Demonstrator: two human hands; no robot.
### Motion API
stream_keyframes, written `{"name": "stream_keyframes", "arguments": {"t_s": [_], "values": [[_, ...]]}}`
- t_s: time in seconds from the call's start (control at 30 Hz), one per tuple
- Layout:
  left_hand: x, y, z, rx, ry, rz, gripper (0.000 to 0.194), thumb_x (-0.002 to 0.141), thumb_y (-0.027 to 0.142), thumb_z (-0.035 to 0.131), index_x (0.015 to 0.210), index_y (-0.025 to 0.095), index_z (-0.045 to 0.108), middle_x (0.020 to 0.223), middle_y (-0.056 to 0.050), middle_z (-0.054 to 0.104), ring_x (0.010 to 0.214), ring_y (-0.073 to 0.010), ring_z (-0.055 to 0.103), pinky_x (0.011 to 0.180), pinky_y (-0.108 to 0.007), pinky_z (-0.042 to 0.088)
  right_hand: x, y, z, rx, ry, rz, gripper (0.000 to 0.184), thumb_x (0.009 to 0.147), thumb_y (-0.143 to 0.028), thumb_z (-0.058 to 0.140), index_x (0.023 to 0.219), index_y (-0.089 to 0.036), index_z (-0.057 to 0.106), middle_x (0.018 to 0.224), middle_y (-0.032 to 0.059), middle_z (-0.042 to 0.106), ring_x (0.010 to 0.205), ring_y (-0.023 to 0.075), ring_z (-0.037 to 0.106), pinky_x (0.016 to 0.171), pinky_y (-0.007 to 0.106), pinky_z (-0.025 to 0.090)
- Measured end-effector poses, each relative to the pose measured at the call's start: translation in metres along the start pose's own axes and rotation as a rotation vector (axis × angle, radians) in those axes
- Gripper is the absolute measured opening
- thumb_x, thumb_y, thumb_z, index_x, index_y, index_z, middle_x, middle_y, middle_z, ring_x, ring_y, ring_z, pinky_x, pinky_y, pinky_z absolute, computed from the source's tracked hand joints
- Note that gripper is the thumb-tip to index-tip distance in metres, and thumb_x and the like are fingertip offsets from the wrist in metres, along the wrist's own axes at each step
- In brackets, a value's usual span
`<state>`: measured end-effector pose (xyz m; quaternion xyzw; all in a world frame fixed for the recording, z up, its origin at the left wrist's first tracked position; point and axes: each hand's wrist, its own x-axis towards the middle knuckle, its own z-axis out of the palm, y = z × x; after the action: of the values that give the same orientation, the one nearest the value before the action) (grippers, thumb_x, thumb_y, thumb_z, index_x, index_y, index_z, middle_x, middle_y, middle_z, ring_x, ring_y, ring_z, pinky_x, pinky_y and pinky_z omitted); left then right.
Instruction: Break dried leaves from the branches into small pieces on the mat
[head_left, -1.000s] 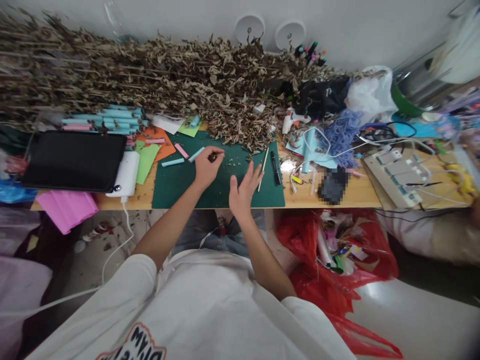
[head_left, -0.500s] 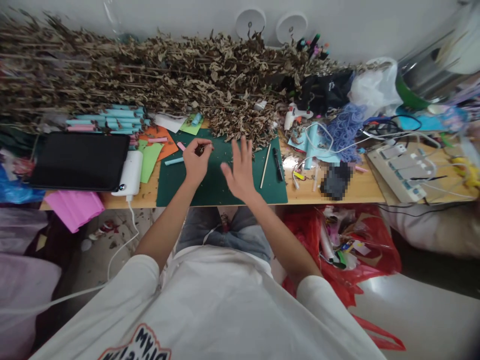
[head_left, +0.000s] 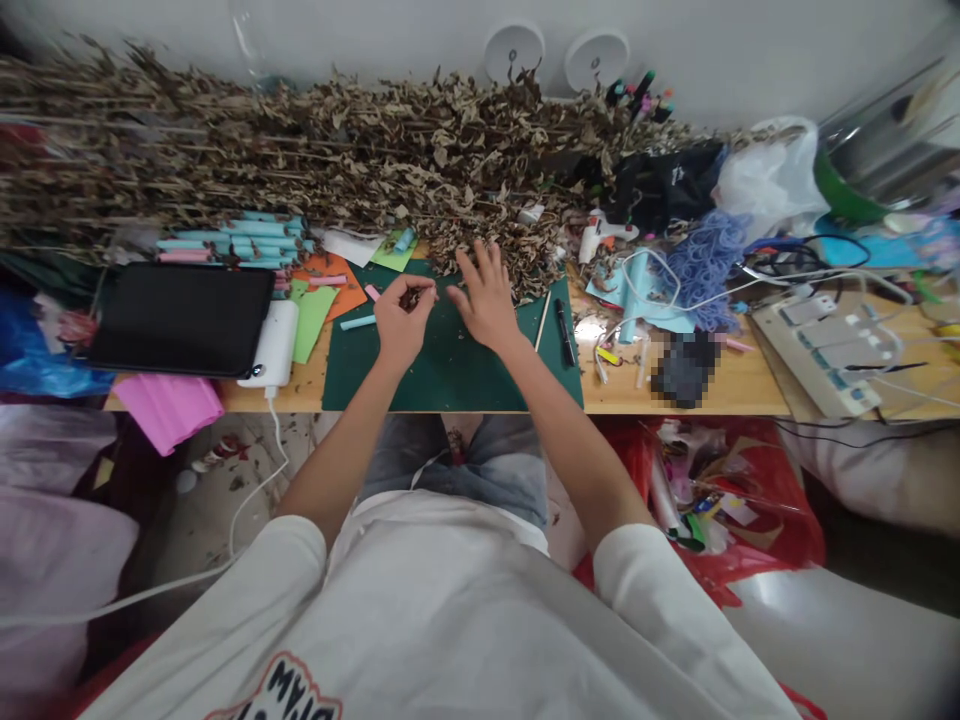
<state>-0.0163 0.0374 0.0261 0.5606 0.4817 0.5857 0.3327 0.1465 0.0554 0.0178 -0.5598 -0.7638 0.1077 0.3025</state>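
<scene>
My left hand (head_left: pixel 405 318) is curled above the green cutting mat (head_left: pixel 450 385). Bits of dried leaves (head_left: pixel 412 297) show between its thumb and fingers. My right hand (head_left: pixel 487 300) is open, palm down and fingers spread, with its fingertips at the front edge of a heap of crumbled dried leaves (head_left: pixel 517 255). Beside the left hand, a blue paper tube (head_left: pixel 358 323) and a pink paper tube (head_left: pixel 373 292) lie on the mat. To the right are a thin wooden stick (head_left: pixel 542 320) and a black pen (head_left: pixel 565 333).
Bundled dried stalks (head_left: pixel 300 150) run along the wall. Several rolled tubes (head_left: pixel 255 240), a black tablet (head_left: pixel 180 318) and a white power bank (head_left: pixel 271 343) lie to the left. Rightward are a glue gun (head_left: pixel 600 236), blue yarn (head_left: pixel 709 265) and a power strip (head_left: pixel 817 350).
My right hand has reached forward to the leaf heap, its fingers tilting toward it. The left hand stays curled in nearly the same place. The whole view has shifted slightly.
</scene>
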Motion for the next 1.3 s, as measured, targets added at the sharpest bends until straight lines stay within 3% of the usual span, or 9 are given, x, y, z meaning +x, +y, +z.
{"name": "stream_keyframes", "arguments": {"t_s": [0.17,0.23,0.4,0.53,0.63,0.8,0.93,1.1,1.3], "values": [[-0.003,-0.007,0.005,-0.045,-0.062,-0.063,0.011,0.080,0.029,0.067,0.085,0.019,0.067,0.074,-0.001,0.066,0.069,-0.0138,0.064,0.068,-0.027,0.052,-0.019,0.004,-0.015,0.156,0.218,0.095,0.057,0.102,-0.048,0.010,0.139,-0.026,0.049,0.143,0.0103,0.051,0.145,0.0241,0.035,0.120,0.054,0.028],[-0.006,-0.009,0.009,-0.065,-0.082,-0.089,0.011,0.079,0.028,0.068,0.085,0.018,0.067,0.075,-0.002,0.067,0.070,-0.0142,0.065,0.070,-0.027,0.053,-0.033,-0.006,-0.014,0.107,0.193,0.110,0.055,0.102,-0.049,0.014,0.139,-0.025,0.048,0.144,0.0117,0.049,0.147,0.0266,0.030,0.120,0.058,0.025],[-0.006,-0.008,0.008,-0.039,-0.055,-0.079,0.013,0.078,0.027,0.068,0.087,0.018,0.068,0.080,-0.002,0.069,0.075,-0.0145,0.066,0.072,-0.027,0.053,-0.051,-0.039,0.006,-0.079,-0.012,0.066,0.064,0.096,-0.059,0.037,0.149,-0.023,0.036,0.163,0.0126,0.021,0.153,0.0360,-0.005,0.118,0.071,0.008],[-0.001,-0.005,-0.005,-0.029,-0.001,-0.052,0.015,0.077,0.030,0.071,0.087,0.019,0.069,0.081,-0.002,0.069,0.077,-0.0147,0.066,0.074,-0.027,0.053,-0.040,-0.043,0.022,-0.103,-0.054,-0.044,0.065,0.093,-0.058,0.045,0.149,-0.026,0.036,0.163,0.0107,0.022,0.154,0.0357,-0.003,0.118,0.070,0.003],[-0.001,-0.005,-0.011,-0.069,-0.004,-0.081,0.019,0.077,0.034,0.072,0.088,0.019,0.070,0.081,-0.003,0.069,0.077,-0.0145,0.066,0.075,-0.027,0.054,-0.023,-0.025,0.023,-0.100,0.043,0.010,0.058,0.094,-0.052,0.048,0.146,-0.025,0.041,0.159,0.0130,0.029,0.153,0.0358,0.004,0.118,0.070,0.004],[-0.010,-0.009,-0.003,-0.146,-0.059,-0.120,0.017,0.077,0.033,0.072,0.085,0.017,0.072,0.089,-0.005,0.070,0.075,-0.0142,0.067,0.075,-0.029,0.056,-0.011,0.002,0.004,0.099,0.246,0.113,0.045,0.101,-0.046,0.030,0.125,-0.021,0.060,0.135,0.0143,0.057,0.139,0.0279,0.040,0.117,0.055,0.031],[-0.019,-0.013,0.011,-0.154,-0.176,-0.247,0.019,0.075,0.030,0.072,0.090,0.017,0.073,0.081,-0.004,0.072,0.074,-0.0160,0.068,0.075,-0.031,0.056,-0.032,-0.005,-0.014,0.369,0.320,0.227,0.040,0.099,-0.047,0.036,0.115,-0.021,0.063,0.113,0.0106,0.068,0.107,0.0210,0.063,0.096,0.040,0.053],[-0.023,-0.015,0.025,-0.193,-0.218,-0.262,0.020,0.072,0.027,0.075,0.089,0.017,0.070,0.086,-0.004,0.072,0.077,-0.0153,0.067,0.076,-0.031,0.056,-0.058,-0.015,-0.015,0.584,0.167,0.206,0.033,0.092,-0.041,0.053,0.114,-0.020,0.065,0.106,0.0070,0.072,0.094,0.0165,0.068,0.083,0.030,0.057],[-0.020,-0.011,0.027,-0.184,-0.269,-0.260,0.021,0.070,0.029,0.077,0.085,0.016,0.071,0.082,-0.003,0.072,0.075,-0.0148,0.065,0.075,-0.029,0.054,-0.060,-0.007,-0.006,0.530,0.275,0.122,0.019,0.091,-0.030,0.057,0.095,-0.022,0.073,0.095,0.0042,0.074,0.085,0.0157,0.069,0.080,0.030,0.057]]}}
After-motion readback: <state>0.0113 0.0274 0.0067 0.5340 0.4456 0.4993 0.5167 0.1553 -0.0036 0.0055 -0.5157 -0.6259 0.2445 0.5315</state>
